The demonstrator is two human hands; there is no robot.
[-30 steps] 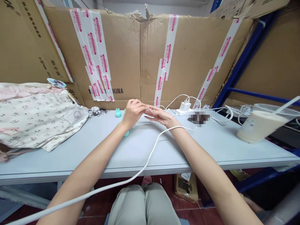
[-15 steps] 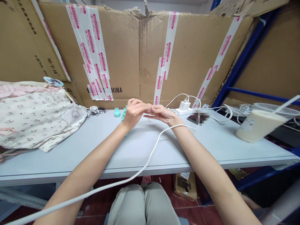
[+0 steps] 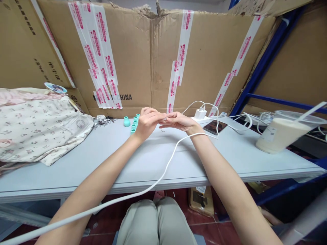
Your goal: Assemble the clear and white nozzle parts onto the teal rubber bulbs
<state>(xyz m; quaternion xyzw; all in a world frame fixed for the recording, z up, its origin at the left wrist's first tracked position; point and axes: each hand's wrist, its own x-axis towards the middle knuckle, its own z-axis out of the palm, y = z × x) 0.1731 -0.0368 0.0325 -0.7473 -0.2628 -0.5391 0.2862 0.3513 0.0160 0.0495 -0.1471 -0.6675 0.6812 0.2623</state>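
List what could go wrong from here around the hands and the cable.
The white cable crosses the wrist of the right hand and hangs off the table; lifting that arm could snag it and jerk the phone. The left hand is close to the small teal pieces; a nudge could knock them over.

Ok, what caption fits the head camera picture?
The left hand and right hand touch fingertips over a table, teal pieces beside them.

Desk (image 3: 158, 160): smooth matt grey; cable (image 3: 163, 170): smooth white plastic; cardboard (image 3: 143, 58): rough, torn edge, glossy printed tape (image 3: 102, 54); cup (image 3: 283, 132): clear plastic; cloth (image 3: 38, 129): soft floral fabric; phone (image 3: 215, 127): glossy.
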